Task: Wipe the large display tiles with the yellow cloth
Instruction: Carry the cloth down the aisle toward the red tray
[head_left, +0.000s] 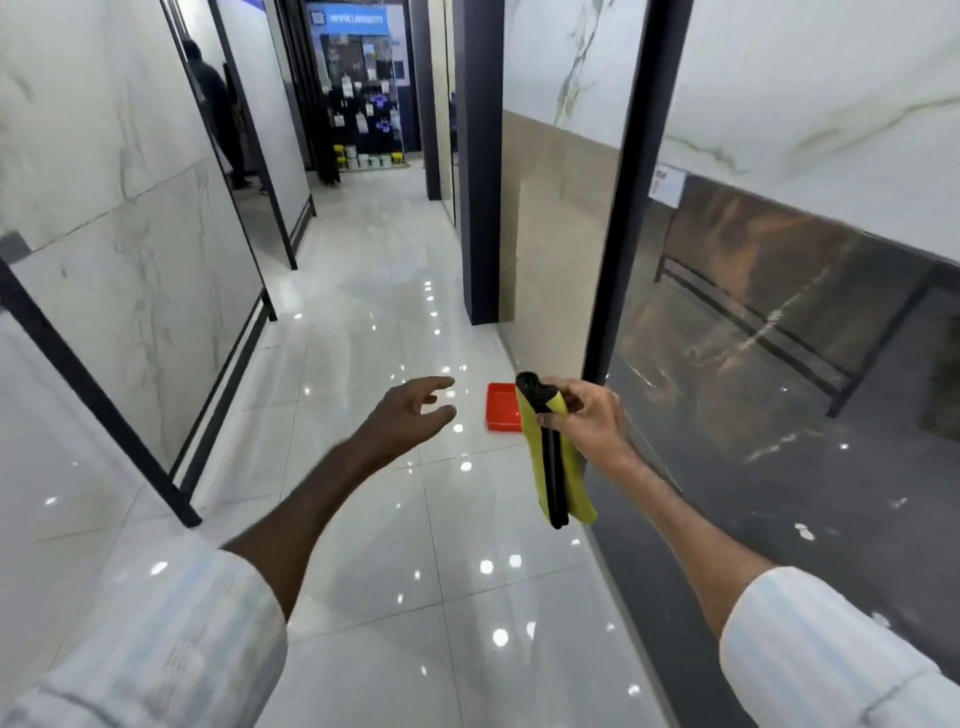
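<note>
Though limp, yellow cloth (576, 488) black-trimmed

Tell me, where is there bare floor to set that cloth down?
The white floor between the left rack and the dark tile is bare nearby. It is tighter by the red tray at the tile's foot, and crowded around the buckets far down the aisle.

Text on tile label (667, 186) unreadable; red tray (501, 410) right edge hidden behind yellow cloth (576, 488).
</note>
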